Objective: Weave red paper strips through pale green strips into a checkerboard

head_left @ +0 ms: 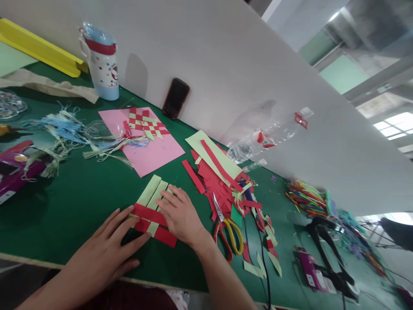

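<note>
Plain red is recorded on the crosswise strips [166,237], plain pale green on the lengthwise strips [149,190]; a red and pale green check is displayed by the woven pieces [148,122], set off by the solid pink of the sheet [151,157]; the tabletop [90,189] is finished in deep green; on the scissors [221,218], one handle is coloured red and one yellow; the white flask [103,71] is patterned with multicoloured dots, banded in red and based in light blue; light blue and cream are mixed in the tassels [66,127].
</note>
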### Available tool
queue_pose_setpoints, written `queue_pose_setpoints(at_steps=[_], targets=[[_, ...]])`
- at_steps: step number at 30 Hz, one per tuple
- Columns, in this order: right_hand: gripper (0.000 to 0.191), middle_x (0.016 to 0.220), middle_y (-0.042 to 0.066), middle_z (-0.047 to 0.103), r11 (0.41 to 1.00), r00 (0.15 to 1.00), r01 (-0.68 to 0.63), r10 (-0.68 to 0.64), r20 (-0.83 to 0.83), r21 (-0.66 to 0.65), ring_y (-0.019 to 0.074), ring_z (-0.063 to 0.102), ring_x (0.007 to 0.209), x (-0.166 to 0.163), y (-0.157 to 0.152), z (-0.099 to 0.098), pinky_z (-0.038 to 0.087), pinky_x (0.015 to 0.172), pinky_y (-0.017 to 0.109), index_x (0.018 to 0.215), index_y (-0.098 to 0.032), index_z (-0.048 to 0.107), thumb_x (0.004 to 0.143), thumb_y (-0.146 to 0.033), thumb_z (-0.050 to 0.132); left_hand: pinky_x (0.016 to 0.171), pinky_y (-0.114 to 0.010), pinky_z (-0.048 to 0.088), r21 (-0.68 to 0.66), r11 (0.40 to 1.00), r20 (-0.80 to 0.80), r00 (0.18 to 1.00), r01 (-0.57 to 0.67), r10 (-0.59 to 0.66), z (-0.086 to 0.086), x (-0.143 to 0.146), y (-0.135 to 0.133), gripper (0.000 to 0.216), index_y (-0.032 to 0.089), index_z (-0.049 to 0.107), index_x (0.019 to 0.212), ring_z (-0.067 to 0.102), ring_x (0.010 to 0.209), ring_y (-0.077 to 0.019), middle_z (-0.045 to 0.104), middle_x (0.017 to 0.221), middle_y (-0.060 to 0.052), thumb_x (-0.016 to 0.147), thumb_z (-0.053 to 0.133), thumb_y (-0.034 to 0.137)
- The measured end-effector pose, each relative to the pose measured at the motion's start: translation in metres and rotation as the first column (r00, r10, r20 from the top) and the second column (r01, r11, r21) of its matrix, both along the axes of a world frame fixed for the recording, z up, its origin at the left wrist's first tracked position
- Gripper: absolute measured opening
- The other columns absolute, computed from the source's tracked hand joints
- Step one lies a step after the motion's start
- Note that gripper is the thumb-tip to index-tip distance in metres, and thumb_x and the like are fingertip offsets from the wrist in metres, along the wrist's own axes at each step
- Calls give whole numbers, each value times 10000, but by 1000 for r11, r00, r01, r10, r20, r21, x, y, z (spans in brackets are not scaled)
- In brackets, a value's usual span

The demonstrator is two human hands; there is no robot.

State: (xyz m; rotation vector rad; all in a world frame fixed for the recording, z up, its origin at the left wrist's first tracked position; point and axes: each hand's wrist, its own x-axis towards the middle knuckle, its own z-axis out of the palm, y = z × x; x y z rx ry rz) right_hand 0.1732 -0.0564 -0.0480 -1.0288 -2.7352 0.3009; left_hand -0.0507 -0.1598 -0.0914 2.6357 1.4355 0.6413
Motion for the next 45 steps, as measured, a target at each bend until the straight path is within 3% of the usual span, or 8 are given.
queue_pose_setpoints(at_steps=[11,17,20,22,25,30,38,45], targets=[[229,1198,79,683,979,979,194,-197,-43,-68,279,521,1181,23,-40,-2,450,995,468,1162,-246,682,938,-264,638,1107,-540,421,-4,999,-41,998,46,-46,-3,-5,1,546,404,562,1352,394,1405,-339,570,1347,-66,838,691,276],[221,1192,78,672,970,971,222,-229,-66,-99,274,509,1153,22,-42,-5,448,981,460,1149,-240,685,934,-239,633,1097,-582,373,15,1000,24,1000,-9,8,15,2,3,384,389,630,1240,473,1303,-345,612,1248,-51,859,663,428],[218,1186,80,668,969,970,229,-236,-59,-96,267,509,1151,21,-42,-3,451,967,451,1145,-243,685,935,-239,629,989,-454,466,10,1000,44,999,24,-24,30,6,12,265,310,646,1181,557,1168,-277,632,1159,-60,942,535,279],[216,1184,77,666,968,970,233,-238,-49,-90,260,509,1151,21,-42,-2,451,965,439,1138,-239,683,925,-239,644,867,-380,505,-72,997,96,995,10,-3,34,9,21,222,258,658,1062,597,1046,-246,644,1079,-65,963,463,219],[224,1190,69,661,967,970,236,-240,-36,-94,252,506,1150,20,-43,-1,447,977,427,1138,-233,676,914,-229,660,771,-339,512,-222,975,152,986,-32,67,30,12,36,172,234,626,1010,617,967,-237,653,1057,-70,943,470,207],[214,1157,71,652,953,963,260,-268,-36,-155,256,513,1112,17,-42,3,448,969,425,1122,-220,672,908,-211,668,783,-360,517,-345,937,141,985,-48,102,15,11,50,176,224,596,1058,625,1009,-271,652,1059,-77,889,551,234],[85,1023,34,654,918,946,315,-323,6,-242,242,538,1014,10,-37,10,446,866,390,860,-209,656,853,-155,721,816,-377,507,-404,914,114,990,-33,86,16,9,54,265,214,594,1128,625,1043,-276,659,1102,-91,865,571,234],[210,988,52,669,878,927,372,-368,71,-300,222,571,930,6,-36,11,437,852,358,1060,-197,637,864,-161,704,823,-384,499,-391,920,148,986,-8,71,14,7,52,224,209,568,1141,602,1043,-273,629,1101,-95,930,506,252]])
